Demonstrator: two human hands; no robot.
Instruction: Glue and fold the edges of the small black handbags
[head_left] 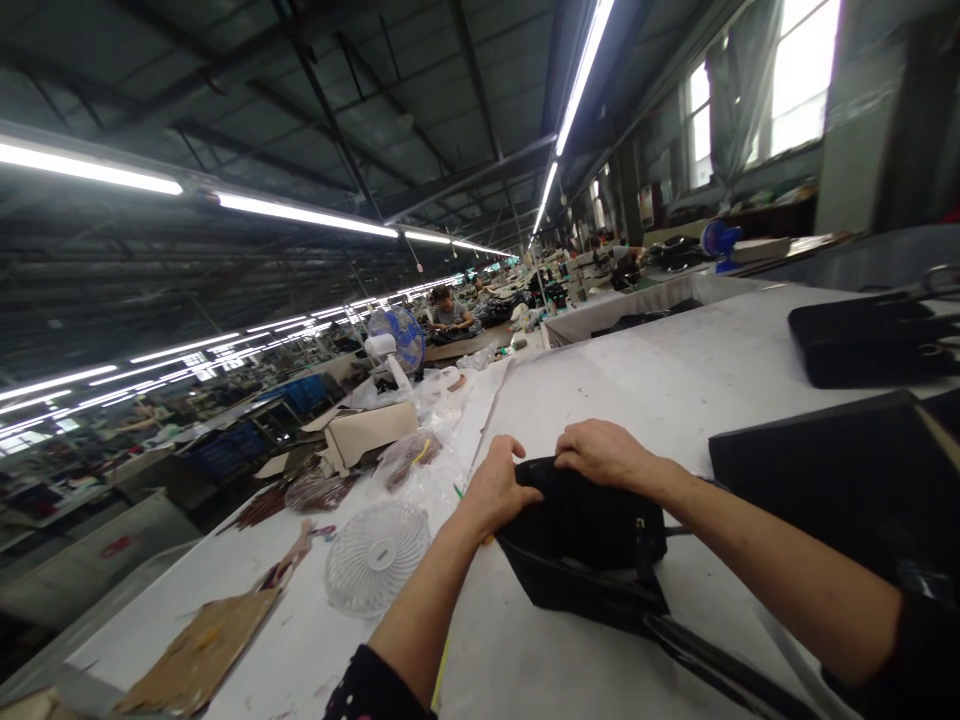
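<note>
A black handbag [577, 590] stands on the white table in front of me, its mouth gaping toward me. A zipper pull shows on its inner right side, and a black strap [720, 665] trails off toward the lower right. My left hand [499, 485] grips the bag's left upper edge, thumb on the inside and fingers outside. Along the far rim, my right hand [604, 452] pinches the edge with its fingers curled over. The bag's bottom and far outer side are hidden.
A white round fan [379, 558] sits left of my left arm. Brown cardboard [199, 650] lies at the lower left, with plastic bags [409, 460] further back. Black bags [870, 340] rest on the right. A blue fan [397, 340] and a seated person [450, 312] are beyond.
</note>
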